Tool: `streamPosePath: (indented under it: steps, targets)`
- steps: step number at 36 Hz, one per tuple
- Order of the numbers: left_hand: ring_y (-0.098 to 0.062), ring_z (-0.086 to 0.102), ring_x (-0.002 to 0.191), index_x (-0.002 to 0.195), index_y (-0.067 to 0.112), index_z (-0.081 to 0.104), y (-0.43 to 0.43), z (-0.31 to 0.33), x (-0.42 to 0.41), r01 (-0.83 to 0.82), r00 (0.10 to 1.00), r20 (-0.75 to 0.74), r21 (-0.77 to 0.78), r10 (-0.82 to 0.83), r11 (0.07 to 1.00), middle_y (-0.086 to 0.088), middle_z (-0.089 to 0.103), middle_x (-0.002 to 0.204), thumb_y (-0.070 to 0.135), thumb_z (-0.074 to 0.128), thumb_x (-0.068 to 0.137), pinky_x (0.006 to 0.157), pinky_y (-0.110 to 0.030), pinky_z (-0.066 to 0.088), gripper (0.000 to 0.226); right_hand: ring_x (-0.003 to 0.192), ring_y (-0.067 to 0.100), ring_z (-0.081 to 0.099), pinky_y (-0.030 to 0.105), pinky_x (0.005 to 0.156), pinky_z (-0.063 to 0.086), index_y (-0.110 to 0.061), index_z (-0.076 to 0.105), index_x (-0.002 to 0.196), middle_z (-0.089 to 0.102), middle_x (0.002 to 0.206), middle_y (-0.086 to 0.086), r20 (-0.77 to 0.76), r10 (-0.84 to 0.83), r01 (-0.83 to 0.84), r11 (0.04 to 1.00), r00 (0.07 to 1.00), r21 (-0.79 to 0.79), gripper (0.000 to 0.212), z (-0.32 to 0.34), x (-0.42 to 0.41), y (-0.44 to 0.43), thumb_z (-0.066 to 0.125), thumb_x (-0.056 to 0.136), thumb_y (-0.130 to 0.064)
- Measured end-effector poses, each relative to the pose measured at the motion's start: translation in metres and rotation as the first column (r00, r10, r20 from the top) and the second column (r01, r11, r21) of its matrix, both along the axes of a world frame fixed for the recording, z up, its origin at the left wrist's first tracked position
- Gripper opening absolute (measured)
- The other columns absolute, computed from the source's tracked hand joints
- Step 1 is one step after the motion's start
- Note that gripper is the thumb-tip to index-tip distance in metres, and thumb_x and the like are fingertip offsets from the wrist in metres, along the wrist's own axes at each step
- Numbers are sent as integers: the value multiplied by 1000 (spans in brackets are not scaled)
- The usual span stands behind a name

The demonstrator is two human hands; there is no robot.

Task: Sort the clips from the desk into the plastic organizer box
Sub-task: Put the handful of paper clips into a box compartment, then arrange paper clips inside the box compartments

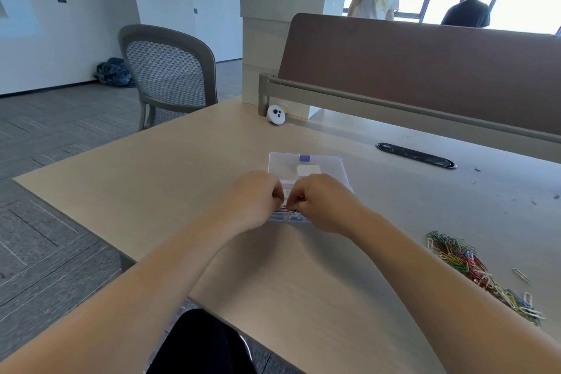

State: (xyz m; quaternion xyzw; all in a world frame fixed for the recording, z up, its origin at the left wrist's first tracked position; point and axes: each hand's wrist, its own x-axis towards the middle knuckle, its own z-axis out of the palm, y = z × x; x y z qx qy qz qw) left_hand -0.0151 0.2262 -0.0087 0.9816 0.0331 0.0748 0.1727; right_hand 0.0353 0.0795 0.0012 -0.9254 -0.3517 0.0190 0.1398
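Note:
A clear plastic organizer box (306, 167) with a blue latch lies open in the middle of the desk. Coloured clips (287, 215) show in its near compartment. My left hand (255, 200) and my right hand (321, 203) hover over the near part of the box, fingertips pinched together and almost touching each other right above those clips. What the fingertips pinch is too small to make out. A loose heap of coloured paper clips (467, 264) lies on the desk at the right, apart from both hands.
A small white round gadget (276, 114) sits at the back by the brown divider panel (425, 70). A black cable grommet (416, 155) is set in the desk behind the box. A grey mesh chair (167, 76) stands left. Two people stand beyond the divider.

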Motion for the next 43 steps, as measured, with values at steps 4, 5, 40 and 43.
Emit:
streamPosePath:
  steps: [4, 5, 40, 43]
  targets:
    - [-18, 59, 79, 87, 21, 71, -5, 4, -1, 0, 1000, 20, -26, 1, 1000, 4, 65, 87, 20, 53, 88, 67, -32, 49, 18, 98, 15, 60, 35, 87, 51, -26, 76, 97, 68, 104, -8, 40, -23, 20, 998, 999, 57, 34, 1, 1, -6, 48, 87, -8]
    - [-17, 58, 80, 88, 21, 70, -7, 6, -1, 6, 999, 33, -38, -4, 999, 4, 64, 87, 22, 53, 90, 67, -29, 47, 17, 97, 15, 59, 35, 86, 51, -25, 75, 97, 68, 104, -8, 44, -36, 33, 997, 998, 74, 34, 2, 0, -9, 48, 88, -9]
    - [-18, 54, 88, 120, 19, 57, -243, -2, 12, 450, 880, -210, 87, -426, 889, -3, 61, 109, 14, 62, 86, 63, -25, 37, 34, 110, 23, 56, 30, 91, 45, -16, 52, 134, 56, 129, 5, -126, -478, 456, 874, 869, -165, 65, -5, -43, -272, 77, 78, -39]
    - [-15, 52, 87, 112, 23, 60, -244, -5, 20, 456, 882, -150, 40, -446, 889, -1, 60, 110, 17, 62, 87, 60, -24, 33, 25, 106, 21, 57, 29, 87, 46, -17, 57, 127, 59, 122, 3, -117, -459, 447, 887, 881, -114, 49, -9, -37, -271, 74, 83, -31]
